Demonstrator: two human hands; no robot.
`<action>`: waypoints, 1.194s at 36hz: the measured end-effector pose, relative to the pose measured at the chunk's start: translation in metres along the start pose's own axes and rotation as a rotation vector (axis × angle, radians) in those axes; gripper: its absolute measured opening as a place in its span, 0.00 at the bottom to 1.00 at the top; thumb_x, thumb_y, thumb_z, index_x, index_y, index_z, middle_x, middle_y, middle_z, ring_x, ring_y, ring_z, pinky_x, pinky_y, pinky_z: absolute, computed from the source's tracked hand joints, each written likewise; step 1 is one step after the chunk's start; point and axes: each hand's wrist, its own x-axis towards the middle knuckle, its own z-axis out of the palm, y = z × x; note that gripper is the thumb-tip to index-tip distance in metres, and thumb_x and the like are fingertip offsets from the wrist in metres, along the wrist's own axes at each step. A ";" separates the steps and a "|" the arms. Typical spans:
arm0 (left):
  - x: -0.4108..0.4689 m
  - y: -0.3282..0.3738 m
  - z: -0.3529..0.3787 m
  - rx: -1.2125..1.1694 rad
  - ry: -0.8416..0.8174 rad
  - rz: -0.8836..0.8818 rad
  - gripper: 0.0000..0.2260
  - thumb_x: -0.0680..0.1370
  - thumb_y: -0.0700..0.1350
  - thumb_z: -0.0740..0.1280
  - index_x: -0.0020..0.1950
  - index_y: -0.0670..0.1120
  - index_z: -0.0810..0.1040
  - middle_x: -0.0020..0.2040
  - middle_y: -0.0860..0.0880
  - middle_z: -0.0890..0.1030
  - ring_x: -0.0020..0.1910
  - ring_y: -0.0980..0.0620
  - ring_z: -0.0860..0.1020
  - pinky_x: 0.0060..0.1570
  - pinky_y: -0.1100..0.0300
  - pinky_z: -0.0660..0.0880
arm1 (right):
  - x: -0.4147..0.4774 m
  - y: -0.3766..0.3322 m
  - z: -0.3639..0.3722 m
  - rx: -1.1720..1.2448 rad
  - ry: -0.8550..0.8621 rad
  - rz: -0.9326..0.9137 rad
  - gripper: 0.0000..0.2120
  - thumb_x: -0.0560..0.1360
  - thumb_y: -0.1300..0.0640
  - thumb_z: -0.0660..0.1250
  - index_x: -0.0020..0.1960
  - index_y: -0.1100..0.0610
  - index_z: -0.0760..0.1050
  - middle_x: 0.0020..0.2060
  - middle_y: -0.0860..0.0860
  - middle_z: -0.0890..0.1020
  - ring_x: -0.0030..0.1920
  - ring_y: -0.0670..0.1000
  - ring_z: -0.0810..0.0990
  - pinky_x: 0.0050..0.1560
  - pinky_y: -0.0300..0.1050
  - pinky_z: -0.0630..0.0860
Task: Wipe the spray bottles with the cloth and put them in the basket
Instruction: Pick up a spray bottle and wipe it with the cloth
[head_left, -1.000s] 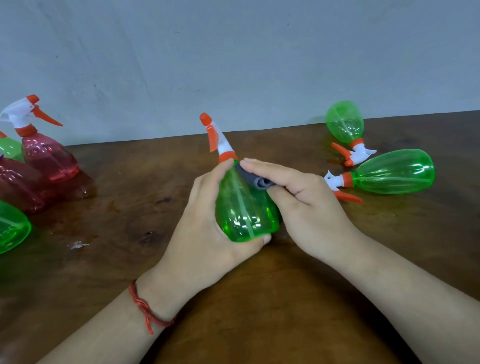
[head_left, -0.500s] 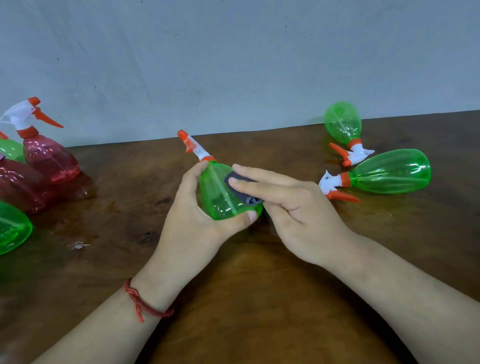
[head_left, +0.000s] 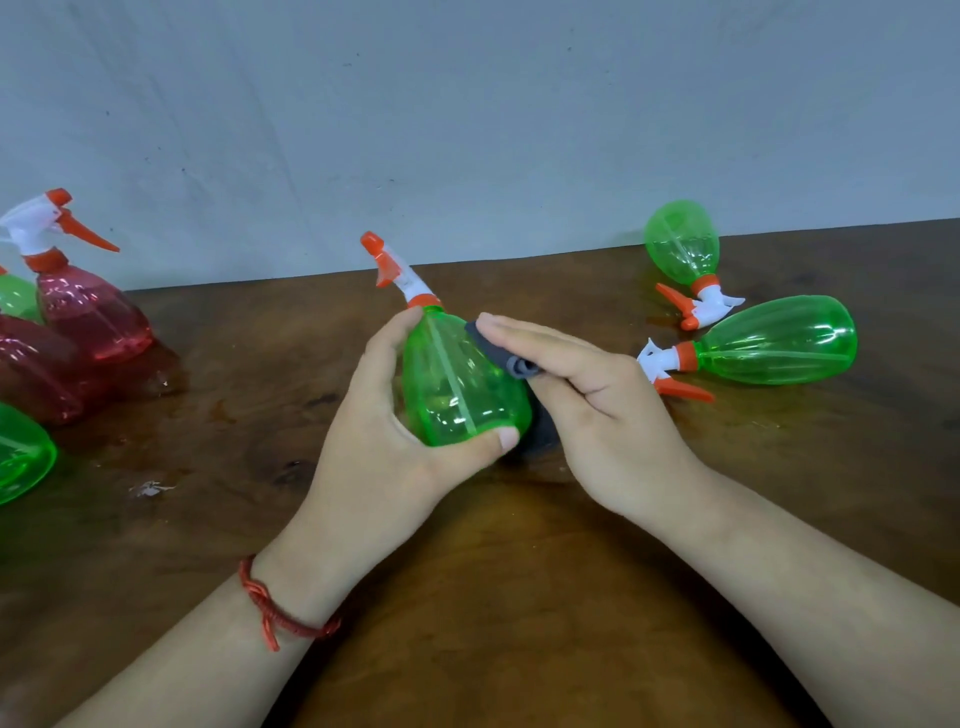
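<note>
Mid-wipe: left hand (head_left: 384, 431) is curling round the green spray bottle (head_left: 457, 384), holding it tilted above the middle of the bench (head_left: 519, 597) so its side faces the right hand (head_left: 597, 400), whose straight fingers are pressing the grey cloth (head_left: 511, 361) flat against it.

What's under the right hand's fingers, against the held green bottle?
A grey cloth, pressed onto the green bottle by the right hand. Only its rolled edge and a dark part near the bottle's base show; the hand covers the rest.
</note>
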 end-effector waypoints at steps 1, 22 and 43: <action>-0.002 0.002 0.001 -0.003 -0.028 0.016 0.49 0.66 0.52 0.88 0.81 0.58 0.66 0.74 0.56 0.77 0.71 0.53 0.78 0.69 0.48 0.78 | 0.000 -0.001 0.000 0.044 0.011 0.042 0.24 0.84 0.72 0.58 0.71 0.52 0.80 0.70 0.43 0.80 0.73 0.39 0.74 0.75 0.39 0.69; -0.001 -0.003 0.007 0.243 -0.190 0.362 0.49 0.69 0.46 0.85 0.84 0.44 0.62 0.79 0.50 0.70 0.78 0.55 0.71 0.75 0.65 0.67 | 0.000 0.003 -0.001 -0.025 0.140 0.024 0.28 0.81 0.75 0.56 0.66 0.52 0.84 0.67 0.45 0.80 0.71 0.45 0.76 0.74 0.45 0.73; 0.007 -0.004 0.000 0.076 0.132 -0.018 0.48 0.66 0.50 0.87 0.81 0.56 0.66 0.64 0.63 0.80 0.62 0.68 0.79 0.55 0.78 0.72 | -0.004 0.004 0.002 -0.244 -0.015 -0.204 0.22 0.82 0.75 0.60 0.67 0.57 0.83 0.67 0.49 0.82 0.69 0.47 0.79 0.69 0.45 0.76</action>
